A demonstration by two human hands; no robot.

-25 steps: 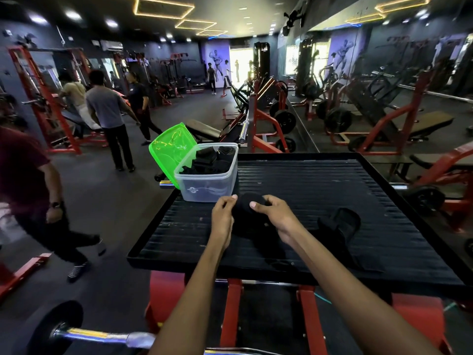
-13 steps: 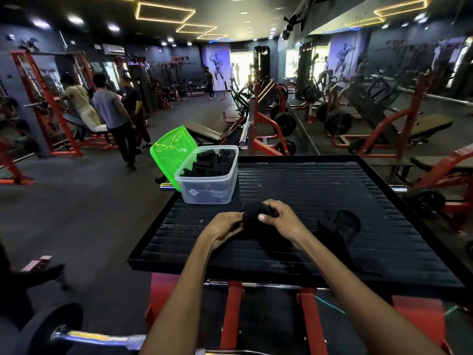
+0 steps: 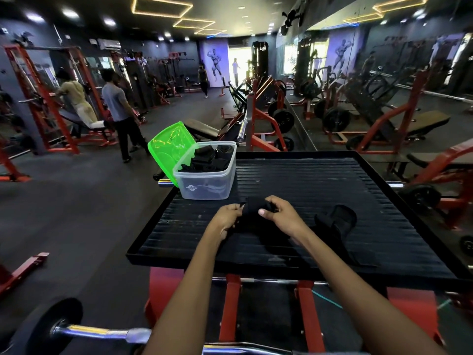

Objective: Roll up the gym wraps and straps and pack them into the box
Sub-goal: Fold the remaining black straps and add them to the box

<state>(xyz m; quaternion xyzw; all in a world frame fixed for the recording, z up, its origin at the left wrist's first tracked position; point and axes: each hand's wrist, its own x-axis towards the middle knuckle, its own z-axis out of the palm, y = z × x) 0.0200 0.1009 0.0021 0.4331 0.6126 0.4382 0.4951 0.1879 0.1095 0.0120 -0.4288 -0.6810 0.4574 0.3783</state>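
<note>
Both hands on one black wrap (image 3: 252, 210) over the ribbed black platform (image 3: 320, 185), just in front of the box; left hand (image 3: 226, 219) pinches its left edge, fingers curled; right hand (image 3: 280, 216) grips the rolled part, thumb pressed on its front; loose tail trails toward the person; clear plastic box (image 3: 206, 187) at platform's far-left corner, holding black rolled wraps (image 3: 208, 158); green lid (image 3: 170, 148) leans against its left side; second black strap (image 3: 337, 224) lies unrolled right of the hands.

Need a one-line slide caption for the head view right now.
Both hands, left hand and right hand, roll a black wrap on the ribbed platform, beside a wrap-filled clear box.
</note>
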